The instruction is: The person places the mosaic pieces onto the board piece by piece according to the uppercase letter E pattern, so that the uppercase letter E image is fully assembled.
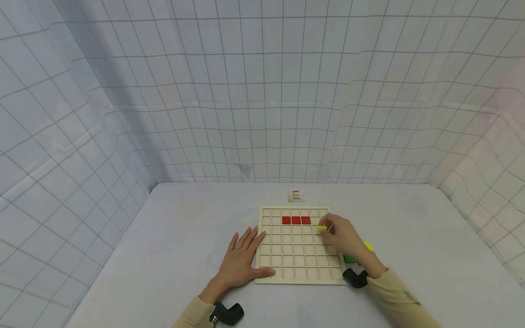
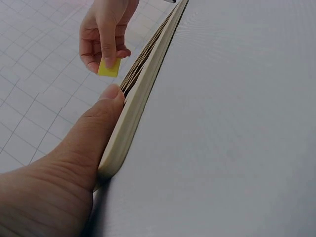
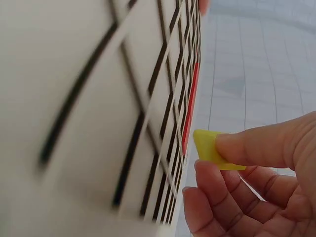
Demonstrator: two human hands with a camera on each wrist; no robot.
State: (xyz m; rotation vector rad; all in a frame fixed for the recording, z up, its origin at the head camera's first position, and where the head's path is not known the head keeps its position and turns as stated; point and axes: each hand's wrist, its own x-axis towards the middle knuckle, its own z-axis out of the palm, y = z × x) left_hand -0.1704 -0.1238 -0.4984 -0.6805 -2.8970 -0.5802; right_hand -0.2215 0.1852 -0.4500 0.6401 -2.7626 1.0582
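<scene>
Right hand (image 1: pixel 343 234), curled, pinches a glossy yellow tile (image 1: pixel 321 229) between thumb and fingertip, up over the right side of the pale, wood-like board (image 1: pixel 301 281)! Left hand (image 1: pixel 239 264) lies flat, fingers straight and spread, thumb across the board's near left corner, gripping nothing. Raised strips divide the surface into squares, blurred close up in the right wrist view. Three flat red tiles (image 1: pixel 295 220) sit in a far row. The right forearm half hides a green piece (image 1: pixel 350 259) and another yellow piece (image 1: pixel 368 246). Beyond the board, a card (image 1: pixel 296 196), its fine print too small to read.
</scene>
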